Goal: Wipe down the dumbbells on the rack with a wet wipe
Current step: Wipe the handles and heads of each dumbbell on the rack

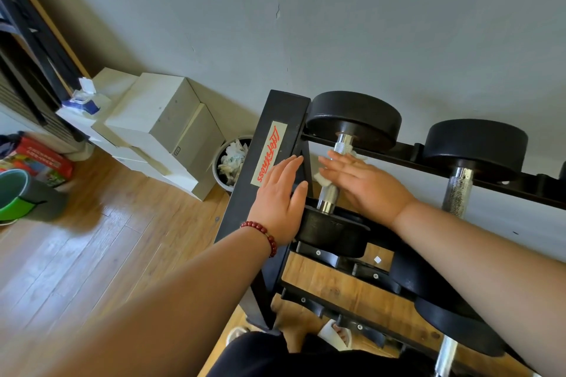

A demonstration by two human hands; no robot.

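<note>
Dumbbells (pixel 352 119): 2 up top; 1 wipe (pixel 322 178) under flat R hand (pixel 367 184); L hand (pixel 278 196) flat on rack (pixel 277 113)

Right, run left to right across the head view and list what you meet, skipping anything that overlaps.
Green bucket → wipes pack → white boxes → bin → left hand → right hand → right dumbbell.
</note>
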